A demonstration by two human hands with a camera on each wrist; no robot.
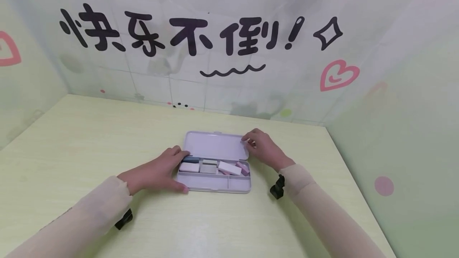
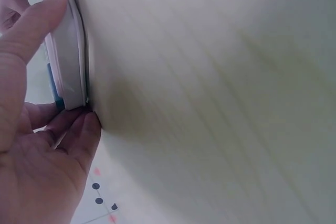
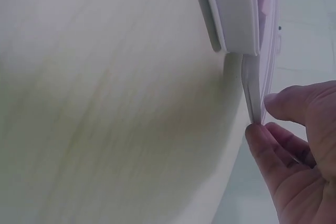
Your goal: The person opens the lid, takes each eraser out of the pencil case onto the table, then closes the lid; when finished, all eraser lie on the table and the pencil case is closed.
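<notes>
A pale lilac pencil case (image 1: 204, 182) lies on the table with its lid (image 1: 215, 144) folded back, away from the person. Inside its rear section are several white and pink eraser-like blocks (image 1: 229, 168) and a dark blue-grey piece (image 1: 191, 159). My left hand (image 1: 159, 172) grips the case's left end, thumb at the near corner and fingers at the far one. At the lid's right edge my right hand (image 1: 265, 148) pinches the rim. In the right wrist view, the thumb (image 3: 289, 103) is on the lid's inner side and the fingertips are at its edge.
The pale wooden table (image 1: 107, 130) stretches around the case. A printed backdrop (image 1: 201, 86) with dark lettering stands behind it, and a side panel (image 1: 401, 150) borders the table on the right. Black wrist mounts (image 1: 277, 188) hang below both sleeves.
</notes>
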